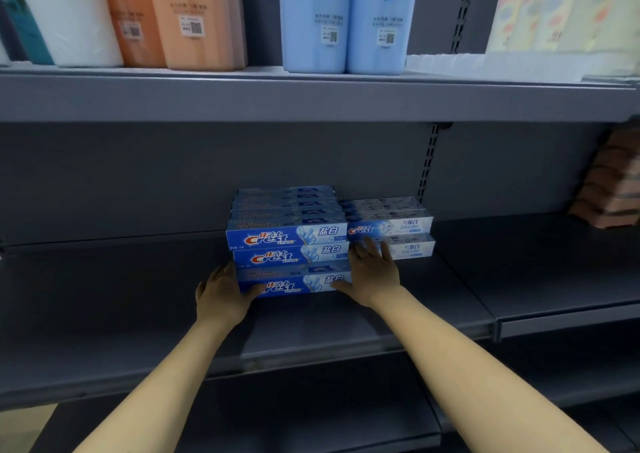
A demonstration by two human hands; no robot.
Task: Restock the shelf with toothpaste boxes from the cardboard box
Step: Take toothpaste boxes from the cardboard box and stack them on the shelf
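Observation:
Blue Crest toothpaste boxes (287, 239) are stacked in rows at the back of the middle shelf (346, 317), with white Crest boxes (398, 225) stacked to their right. The front blue box (294, 284) lies on the shelf before the stack. My left hand (220, 293) grips its left end, thumb across the front face. My right hand (375, 274) presses against its right end with the thumb on the front, and its straight fingers reach up over the lower white box. The cardboard box is out of view.
The upper shelf (311, 95) holds white, orange (194, 19) and blue (343, 19) packs and a patterned pack at the right. Brownish packs (613, 189) sit at the far right of the middle shelf. A slotted upright (427, 165) runs down the back panel. A lower shelf lies below.

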